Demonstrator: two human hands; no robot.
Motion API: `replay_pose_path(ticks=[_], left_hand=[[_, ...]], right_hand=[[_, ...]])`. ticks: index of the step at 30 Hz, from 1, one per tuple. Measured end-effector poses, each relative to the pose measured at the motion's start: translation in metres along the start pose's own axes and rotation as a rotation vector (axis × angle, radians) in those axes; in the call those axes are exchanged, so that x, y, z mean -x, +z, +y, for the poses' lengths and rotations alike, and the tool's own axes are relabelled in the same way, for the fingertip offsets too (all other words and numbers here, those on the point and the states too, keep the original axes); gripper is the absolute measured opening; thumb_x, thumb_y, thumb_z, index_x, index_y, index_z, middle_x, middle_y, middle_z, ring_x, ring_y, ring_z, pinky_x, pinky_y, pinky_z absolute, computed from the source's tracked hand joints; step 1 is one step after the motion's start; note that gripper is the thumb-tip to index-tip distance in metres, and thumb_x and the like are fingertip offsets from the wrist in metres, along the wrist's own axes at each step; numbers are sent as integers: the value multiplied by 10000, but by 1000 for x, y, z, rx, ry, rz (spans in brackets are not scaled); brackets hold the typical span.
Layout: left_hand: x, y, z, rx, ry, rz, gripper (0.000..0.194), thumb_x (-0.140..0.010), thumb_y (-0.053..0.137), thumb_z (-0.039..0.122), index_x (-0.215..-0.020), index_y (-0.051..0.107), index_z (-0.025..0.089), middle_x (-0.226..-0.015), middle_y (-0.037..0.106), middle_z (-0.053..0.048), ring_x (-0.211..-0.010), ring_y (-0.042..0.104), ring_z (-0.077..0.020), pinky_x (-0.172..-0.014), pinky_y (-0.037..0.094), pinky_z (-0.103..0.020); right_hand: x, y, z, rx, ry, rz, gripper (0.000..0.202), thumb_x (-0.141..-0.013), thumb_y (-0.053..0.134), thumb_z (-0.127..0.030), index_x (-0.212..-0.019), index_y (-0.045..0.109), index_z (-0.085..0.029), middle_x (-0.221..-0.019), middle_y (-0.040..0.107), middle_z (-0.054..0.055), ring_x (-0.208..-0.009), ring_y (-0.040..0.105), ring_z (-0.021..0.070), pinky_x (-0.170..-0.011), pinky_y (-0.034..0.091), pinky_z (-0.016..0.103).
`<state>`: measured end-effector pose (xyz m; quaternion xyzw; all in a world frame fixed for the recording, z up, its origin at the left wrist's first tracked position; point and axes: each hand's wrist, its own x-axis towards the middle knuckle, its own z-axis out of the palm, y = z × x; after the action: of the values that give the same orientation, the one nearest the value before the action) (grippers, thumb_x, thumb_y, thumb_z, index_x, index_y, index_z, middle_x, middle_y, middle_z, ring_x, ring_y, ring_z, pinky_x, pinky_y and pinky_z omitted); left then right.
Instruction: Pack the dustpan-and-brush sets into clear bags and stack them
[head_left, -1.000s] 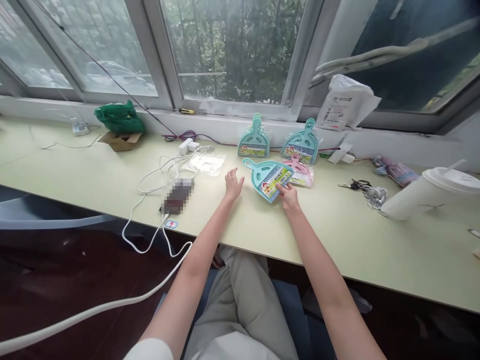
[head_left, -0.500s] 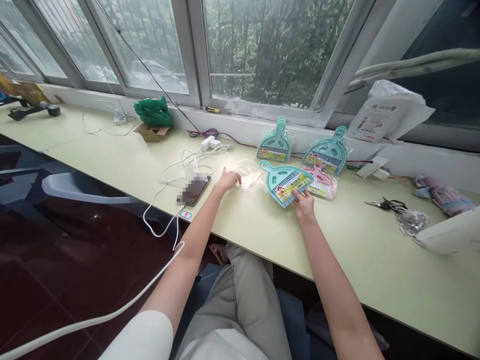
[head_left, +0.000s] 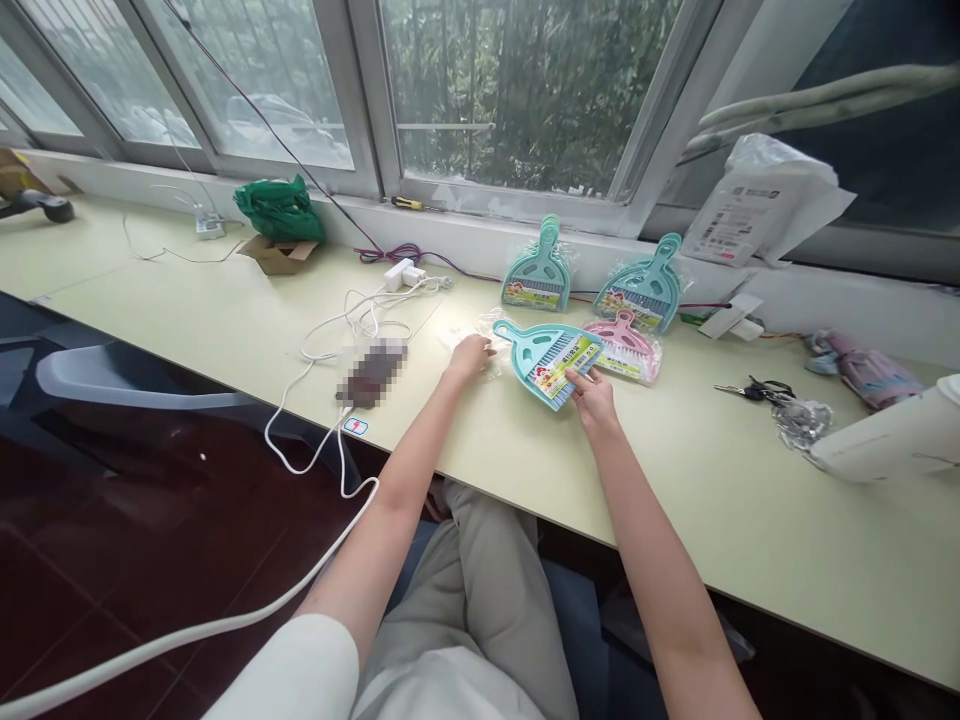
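Note:
My right hand [head_left: 594, 398] grips a teal dustpan [head_left: 525, 352] by its front edge, thumb over the label. A small brush with striped bristles and a yellow-green label card lie in the pan. The pan's handle points left, toward my left hand [head_left: 471, 360]. That hand is closed on a thin clear plastic bag [head_left: 491, 322], which shows crumpled behind and beside the fingers; the fingertips are partly hidden. A pink dustpan set [head_left: 625, 343] in clear wrap lies just behind the held one. Stacked teal dustpan sets [head_left: 537, 277] lean by the window, with more teal dustpans [head_left: 643, 290] to their right.
Left of my hands lie a blurred phone [head_left: 371, 375] and a looped white cable [head_left: 304, 352]. Farther back are a white plug adapter [head_left: 403, 274] and a green bag [head_left: 281, 210] on a small cardboard box [head_left: 277, 256]. Keys [head_left: 754, 390] and a white cylinder [head_left: 885, 440] stand right.
My left hand has moved right and closed in on the clear bag, which is now more bunched up. My right hand still holds the teal dustpan. The view has shifted slightly.

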<state>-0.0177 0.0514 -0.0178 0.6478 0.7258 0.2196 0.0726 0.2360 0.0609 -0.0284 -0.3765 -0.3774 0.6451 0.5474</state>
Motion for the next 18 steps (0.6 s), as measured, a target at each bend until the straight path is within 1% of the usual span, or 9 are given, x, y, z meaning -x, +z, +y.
replay_pose_path(ticks=[3, 6, 8, 11, 14, 16, 18], left_hand=[[-10, 2, -5, 61, -66, 76, 226, -860, 566, 245, -1024, 691, 152, -1076, 657, -135, -1042, 591, -243, -911, 432, -344], [-11, 3, -7, 38, -132, 165, 233, -868, 573, 304, -981, 698, 143, -1028, 665, -139, -1019, 589, -243, -884, 433, -328], [-9, 2, -7, -27, -162, 194, 271, -896, 530, 342, -987, 688, 142, -1004, 663, -138, -999, 585, -242, -866, 431, -325], [-7, 0, -3, -111, -196, 204, 316, -948, 421, 332, -974, 672, 141, -961, 658, -132, -945, 592, -230, -824, 437, -318], [-6, 2, 3, -119, -150, 235, 325, -967, 373, 296, -948, 662, 148, -959, 651, -122, -954, 592, -215, -817, 448, -304], [-5, 5, 10, -107, -71, 262, 308, -968, 377, 282, -944, 658, 157, -986, 648, -118, -994, 585, -207, -831, 459, -298], [-4, 10, 18, -102, 29, 279, 288, -965, 389, 275, -957, 655, 166, -1055, 644, -114, -1048, 570, -202, -848, 471, -296]], right_hand=[[1, 1, -2, 53, 28, -3, 392, -585, 805, -179, -953, 670, -167, -912, 735, 55, -818, 704, 197, -737, 610, 311], [2, 2, -4, 85, 39, 26, 387, -572, 809, -183, -933, 671, -161, -901, 736, 58, -809, 704, 203, -729, 611, 322], [4, 3, -7, 97, 23, 62, 404, -563, 817, -197, -936, 668, -163, -893, 736, 57, -804, 704, 207, -731, 611, 334], [7, 5, -14, 123, -20, 97, 463, -545, 838, -237, -970, 663, -174, -909, 736, 55, -798, 703, 209, -734, 611, 350], [10, 8, -19, 174, -15, 46, 502, -532, 851, -271, -990, 667, -180, -910, 738, 59, -786, 703, 211, -737, 609, 366], [11, 12, -18, 212, 4, 9, 520, -524, 856, -286, -997, 668, -180, -882, 740, 58, -774, 703, 215, -737, 607, 377], [12, 17, -12, 231, 7, 4, 541, -521, 857, -301, -1012, 665, -181, -865, 740, 56, -775, 703, 218, -743, 603, 384]])
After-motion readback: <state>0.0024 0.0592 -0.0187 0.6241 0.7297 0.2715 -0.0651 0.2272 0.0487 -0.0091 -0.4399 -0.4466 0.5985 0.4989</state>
